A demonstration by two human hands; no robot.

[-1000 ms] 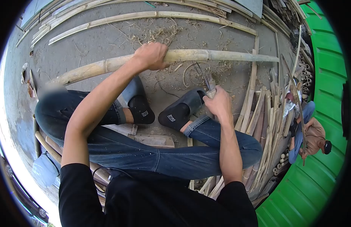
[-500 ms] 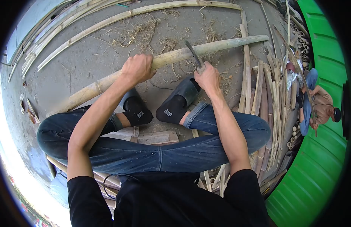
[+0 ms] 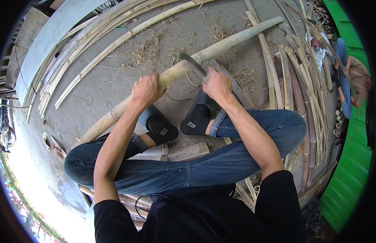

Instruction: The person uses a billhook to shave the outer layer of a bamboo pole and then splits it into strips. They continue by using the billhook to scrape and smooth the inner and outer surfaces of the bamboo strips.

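Note:
A long, pale bamboo pole (image 3: 230,41) slants across in front of me, from beside my left knee up to the far right. My left hand (image 3: 146,90) is closed around its middle part. In my right hand (image 3: 217,85) is the handle of a knife with a dark, slightly curved blade (image 3: 192,63), and the fingers are wrapped around it. The blade lies over the pole, a short way right of my left hand, with its tip pointing up and left. Much of the handle is hidden inside the fist.
Curled shavings (image 3: 144,52) litter the concrete floor beyond the pole. Long bamboo strips (image 3: 127,37) lie at the far left, and more bamboo pieces (image 3: 307,93) pile up on the right. Another person (image 3: 358,77) sits by the green corrugated sheet (image 3: 348,178). Wooden blocks (image 3: 190,152) lie near my feet.
The whole view has shifted, with things appearing further right or lower. The knife blade has swung left along the pole, closer to my left hand, and leans flatter. My left hand keeps its grip.

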